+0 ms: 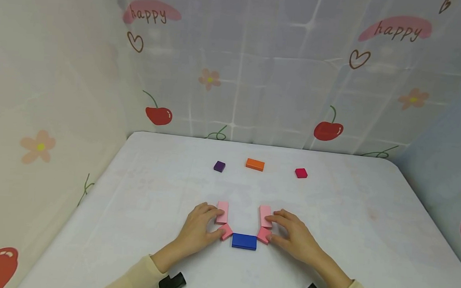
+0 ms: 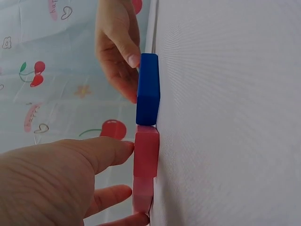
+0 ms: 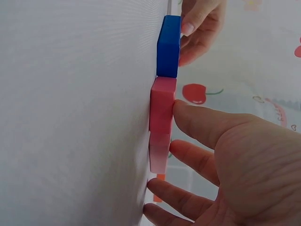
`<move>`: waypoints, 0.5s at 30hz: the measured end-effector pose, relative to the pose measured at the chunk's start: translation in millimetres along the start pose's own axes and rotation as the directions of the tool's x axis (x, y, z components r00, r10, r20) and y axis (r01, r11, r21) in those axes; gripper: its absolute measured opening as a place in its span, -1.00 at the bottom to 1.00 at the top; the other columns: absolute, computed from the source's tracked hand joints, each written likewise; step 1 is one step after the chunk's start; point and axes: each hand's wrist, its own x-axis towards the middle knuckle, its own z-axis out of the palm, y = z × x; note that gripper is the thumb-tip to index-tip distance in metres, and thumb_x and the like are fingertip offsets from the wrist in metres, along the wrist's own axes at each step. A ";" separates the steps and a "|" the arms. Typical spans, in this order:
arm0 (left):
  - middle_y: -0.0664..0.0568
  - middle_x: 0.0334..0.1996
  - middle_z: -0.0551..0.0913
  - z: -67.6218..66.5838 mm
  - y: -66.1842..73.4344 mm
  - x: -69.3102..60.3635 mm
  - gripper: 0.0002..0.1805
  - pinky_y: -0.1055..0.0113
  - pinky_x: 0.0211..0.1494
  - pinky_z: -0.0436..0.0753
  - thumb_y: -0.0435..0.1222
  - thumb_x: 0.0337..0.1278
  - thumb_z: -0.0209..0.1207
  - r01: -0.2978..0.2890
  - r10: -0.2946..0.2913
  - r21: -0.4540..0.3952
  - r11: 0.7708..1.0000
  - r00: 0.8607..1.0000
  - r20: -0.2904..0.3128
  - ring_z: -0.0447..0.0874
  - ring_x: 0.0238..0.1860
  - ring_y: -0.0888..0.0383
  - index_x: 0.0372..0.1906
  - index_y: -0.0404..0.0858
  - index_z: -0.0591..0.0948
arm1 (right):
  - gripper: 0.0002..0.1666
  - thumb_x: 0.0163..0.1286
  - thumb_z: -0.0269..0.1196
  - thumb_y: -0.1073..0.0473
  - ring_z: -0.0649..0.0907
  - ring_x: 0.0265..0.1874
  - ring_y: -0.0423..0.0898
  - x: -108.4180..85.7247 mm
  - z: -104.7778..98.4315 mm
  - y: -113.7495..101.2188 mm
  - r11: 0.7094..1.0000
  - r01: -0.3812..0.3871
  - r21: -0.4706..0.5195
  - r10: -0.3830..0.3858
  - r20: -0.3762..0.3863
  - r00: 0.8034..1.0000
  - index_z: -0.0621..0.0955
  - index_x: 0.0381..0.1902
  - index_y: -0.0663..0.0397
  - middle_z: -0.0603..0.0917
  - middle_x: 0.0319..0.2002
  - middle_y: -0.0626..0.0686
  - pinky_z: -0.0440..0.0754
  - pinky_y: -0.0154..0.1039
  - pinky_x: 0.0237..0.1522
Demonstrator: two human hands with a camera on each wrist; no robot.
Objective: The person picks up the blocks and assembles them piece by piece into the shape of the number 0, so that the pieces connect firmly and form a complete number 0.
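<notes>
A blue block point(image 1: 244, 241) lies flat on the table between two short arms of pink blocks. On its left, a darker pink block point(image 1: 226, 231) is set at an angle, with a light pink block point(image 1: 222, 212) beyond it. My left hand point(image 1: 198, 228) touches the darker one with its thumb and the light one with a fingertip. Mirrored on the right are another darker pink block point(image 1: 263, 236) and light pink block point(image 1: 264, 215). My right hand point(image 1: 298, 238) rests its thumb and a fingertip on these, fingers loosely extended. Both wrist views show the blocks lined up end to end.
Toward the back of the white table point(image 1: 164, 170) lie a purple block point(image 1: 219, 166), an orange block point(image 1: 255, 164) and a red block point(image 1: 301, 173). Printed curtains point(image 1: 257, 101) stand behind and at the sides. Black wrist devices point(image 1: 172, 283) sit by the sleeves.
</notes>
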 end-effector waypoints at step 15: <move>-0.06 -0.09 0.63 -0.4 0.3 0.1 -0.59 -0.23 0.27 0.36 -0.22 -0.05 0.42 -0.003 0.003 0.009 1.000 1.000 -0.002 0.46 0.19 -0.21 -0.02 -0.24 0.67 | -0.47 0.18 0.42 0.12 0.42 0.30 0.33 -0.6 -0.4 -0.5 1.000 0.013 0.004 -0.013 -0.012 1.000 0.62 0.13 0.02 0.57 0.18 0.20 0.42 0.33 0.20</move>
